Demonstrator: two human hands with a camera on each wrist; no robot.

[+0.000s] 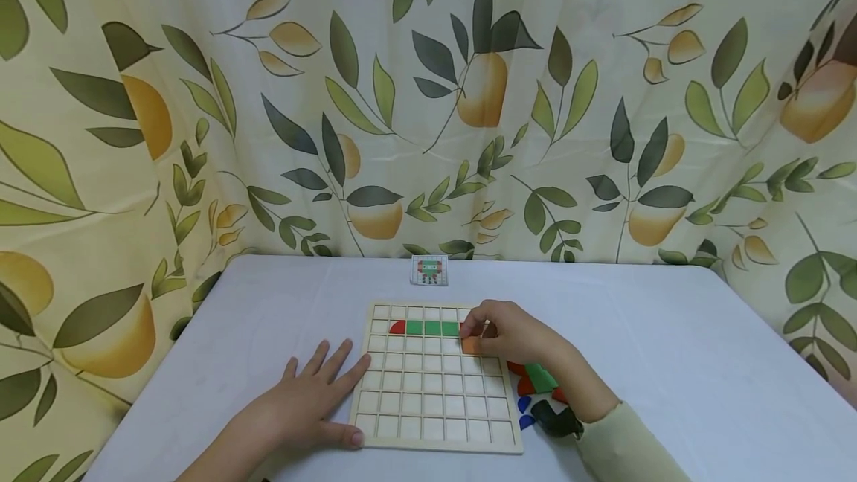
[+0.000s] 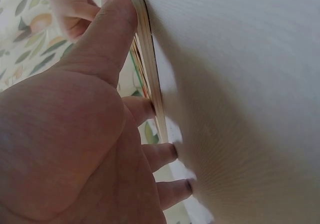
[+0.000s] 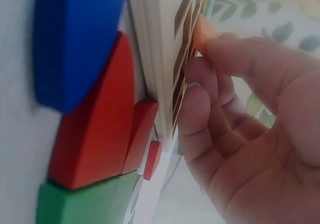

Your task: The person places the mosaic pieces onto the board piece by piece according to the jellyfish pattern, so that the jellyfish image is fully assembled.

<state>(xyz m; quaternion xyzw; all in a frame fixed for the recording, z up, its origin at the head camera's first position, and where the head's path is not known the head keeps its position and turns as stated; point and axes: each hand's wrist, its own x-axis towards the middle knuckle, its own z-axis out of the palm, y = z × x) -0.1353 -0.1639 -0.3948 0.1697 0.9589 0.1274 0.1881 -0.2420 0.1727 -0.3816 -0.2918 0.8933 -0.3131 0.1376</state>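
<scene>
A wooden grid board lies on the table. In its second row, a red rounded piece sits left of three green squares, with a bit of red showing just past them by the right fingertips. My right hand is over the board's upper right and pinches an orange tile, whose edge also shows at the fingertips in the right wrist view. My left hand lies spread at the board's left edge, thumb and index finger touching the frame.
Loose pieces lie right of the board under my right forearm: green, red and blue. A small picture card lies at the table's far edge, before a leaf-patterned curtain. A black strapped device is at my right wrist.
</scene>
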